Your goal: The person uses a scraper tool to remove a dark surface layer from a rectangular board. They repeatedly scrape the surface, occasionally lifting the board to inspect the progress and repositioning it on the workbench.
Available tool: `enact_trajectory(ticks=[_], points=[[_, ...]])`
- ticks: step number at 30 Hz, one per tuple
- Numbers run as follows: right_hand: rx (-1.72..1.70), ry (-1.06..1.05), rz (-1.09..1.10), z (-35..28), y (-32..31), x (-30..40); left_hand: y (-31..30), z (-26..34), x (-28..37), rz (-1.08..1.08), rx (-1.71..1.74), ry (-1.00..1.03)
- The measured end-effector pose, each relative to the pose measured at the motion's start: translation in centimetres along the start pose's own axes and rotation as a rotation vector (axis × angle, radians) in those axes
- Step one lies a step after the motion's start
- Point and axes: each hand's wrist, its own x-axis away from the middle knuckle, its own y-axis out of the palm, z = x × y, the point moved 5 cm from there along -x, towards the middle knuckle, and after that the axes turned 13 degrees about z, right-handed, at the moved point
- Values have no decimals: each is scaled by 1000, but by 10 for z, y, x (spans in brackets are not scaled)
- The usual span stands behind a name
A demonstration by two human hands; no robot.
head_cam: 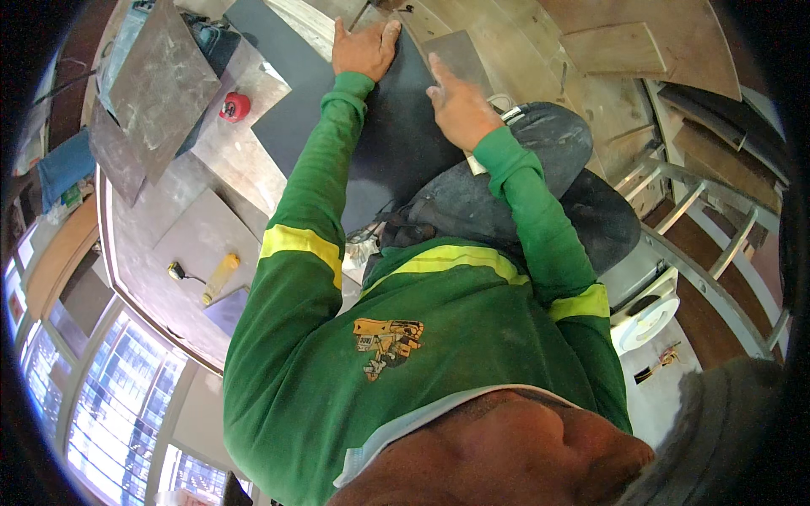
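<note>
My left hand [367, 49] lies palm down on the upper end of a dark grey sheet [405, 120], its outer fingers spread apart and the middle ones bent down; I see nothing held in it. Over the right edge of that sheet is my right hand [465, 107], index finger stretched out and thumb apart, also with nothing visible in it. A smaller grey-brown piece [465, 57] lies just beyond its fingertips. Beside the right wrist are a light-coloured cord and a metallic item [512, 115], partly hidden. My bent knee in dark trousers [550, 133] is close under the right forearm.
To the left lie a red round item [235, 107], a tape measure [176, 271], a yellowish bottle [221, 278] and large loose boards [161, 88]. An aluminium ladder [683, 209] stands at the right, near a round white fitting [648, 321]. A wooden board [614, 49] lies at upper right.
</note>
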Motion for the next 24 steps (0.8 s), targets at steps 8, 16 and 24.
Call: enact_trajectory(ticks=[8,16,24], points=[[48,1,-77,-9,2,0,-10,13,1,90,37,51],[161,182,-360,-5,15,-54,-21,14,-10,131,51,57],[177,-1,-75,-9,-8,-10,-14,12,-4,76,3,44]])
